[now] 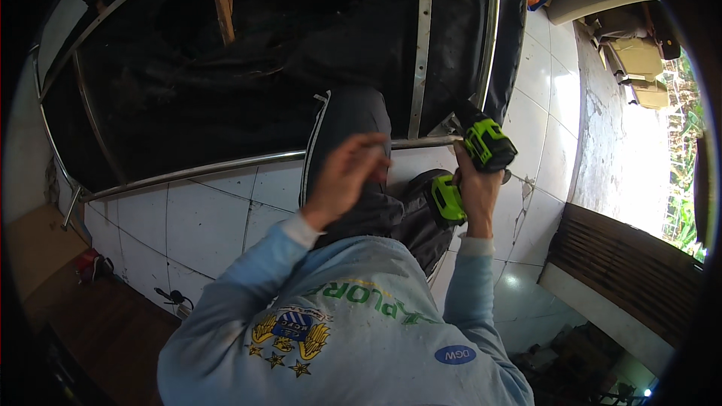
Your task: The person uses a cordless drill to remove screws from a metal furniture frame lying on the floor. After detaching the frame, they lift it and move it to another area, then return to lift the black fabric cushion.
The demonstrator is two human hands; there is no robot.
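Observation:
My right hand [479, 189] is wrapped round the grip of a black and lime-green cordless drill [489, 143]. Its nose points up and leftward, close to the corner where metal bars of a frame meet. Above my bent knee, my left hand [347, 174] hovers with its fingers curled toward the thumb. Whatever may be between those fingertips is too small and blurred to make out. Beyond my knee lies a large metal frame [259, 160] of shiny tubes, against black sheeting [263, 113]. A flat bar with holes [423, 53] crosses it near the drill.
A torn opening in the sheeting shows a piece of wood [225, 15]. White floor tiles [203, 214] surround me. A slatted brown wooden panel [624, 248] stands at right, cardboard boxes [639, 68] lie at upper right, and a dark cable [174, 297] lies at lower left.

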